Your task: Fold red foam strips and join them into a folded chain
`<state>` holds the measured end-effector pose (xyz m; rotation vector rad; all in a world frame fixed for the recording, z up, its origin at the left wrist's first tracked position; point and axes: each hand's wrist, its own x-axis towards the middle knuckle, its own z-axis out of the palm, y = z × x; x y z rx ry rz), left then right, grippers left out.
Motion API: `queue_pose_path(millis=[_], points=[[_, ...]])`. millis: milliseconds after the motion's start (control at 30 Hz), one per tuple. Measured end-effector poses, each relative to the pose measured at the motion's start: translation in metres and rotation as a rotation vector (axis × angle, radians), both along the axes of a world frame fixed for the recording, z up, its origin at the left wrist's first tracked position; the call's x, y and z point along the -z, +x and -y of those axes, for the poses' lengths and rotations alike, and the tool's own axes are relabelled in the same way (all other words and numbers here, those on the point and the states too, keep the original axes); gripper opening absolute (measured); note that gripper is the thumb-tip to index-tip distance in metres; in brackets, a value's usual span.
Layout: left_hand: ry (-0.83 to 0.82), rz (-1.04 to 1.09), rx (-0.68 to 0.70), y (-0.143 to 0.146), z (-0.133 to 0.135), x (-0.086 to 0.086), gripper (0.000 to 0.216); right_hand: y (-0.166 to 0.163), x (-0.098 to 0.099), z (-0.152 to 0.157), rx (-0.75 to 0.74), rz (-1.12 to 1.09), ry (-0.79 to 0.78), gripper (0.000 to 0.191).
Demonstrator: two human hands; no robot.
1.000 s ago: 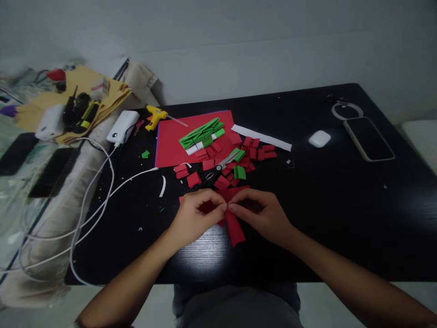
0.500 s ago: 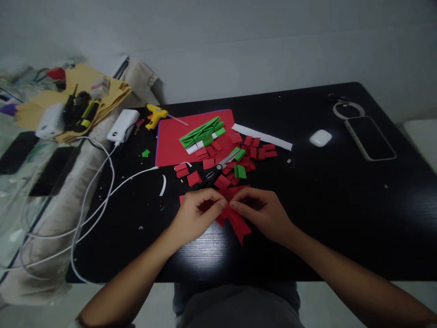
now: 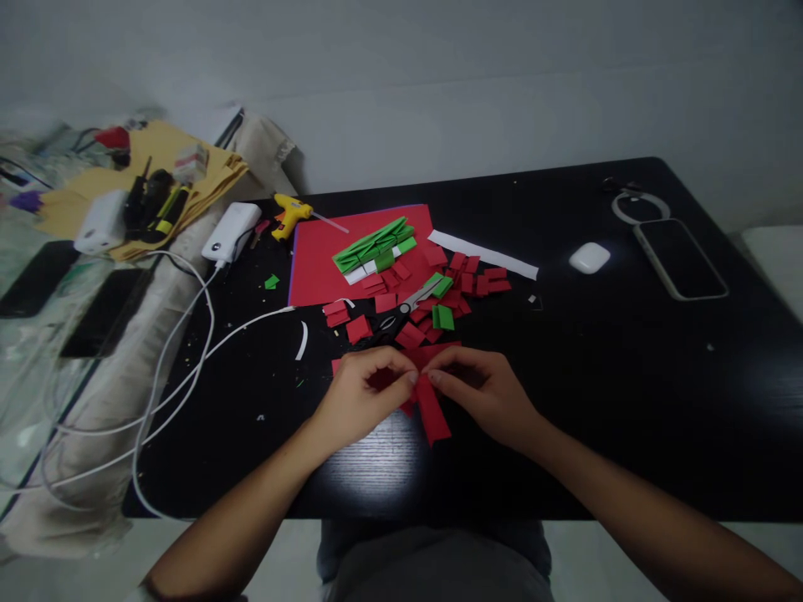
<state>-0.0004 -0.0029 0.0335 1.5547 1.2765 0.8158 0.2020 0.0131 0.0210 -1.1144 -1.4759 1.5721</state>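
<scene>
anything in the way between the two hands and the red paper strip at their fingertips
Nothing visible: the left hand and right hand both have their fingertips at the upper end of the red paper strip. The scissors lie beyond the hands, not between.

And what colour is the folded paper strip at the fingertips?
The folded paper strip is red, best seen in the head view.

The camera on the head looks forward and down, far enough back to fit most of the black table [image 3: 627,393] mid-frame.
</scene>
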Motion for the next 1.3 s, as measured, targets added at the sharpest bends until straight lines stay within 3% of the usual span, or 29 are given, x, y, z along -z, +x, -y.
queue_pose_path(millis=[667,800,967,1167,1300], points=[[-0.112,0.126,-0.026,0.0001,-0.0014,0.0046,0.015,-0.0009,0.0018,0.0002,-0.048,-0.079,-0.008,0.012],[-0.013,0.083,-0.075,-0.0007,0.0001,0.003,0.019,-0.0025,0.0035,0.0006,0.017,-0.09,-0.056,0.011],[0.242,-0.032,-0.078,-0.0057,0.0011,0.0055,0.016,-0.0039,0.0024,-0.001,0.065,-0.126,-0.144,0.016],[0.449,-0.118,0.13,-0.0081,0.002,0.0037,0.042,-0.0021,0.0034,-0.0046,0.056,-0.199,-0.241,0.024],[0.531,-0.207,0.177,-0.0038,0.0033,0.0057,0.055,-0.0007,0.0036,-0.0071,0.064,-0.238,-0.295,0.026]])
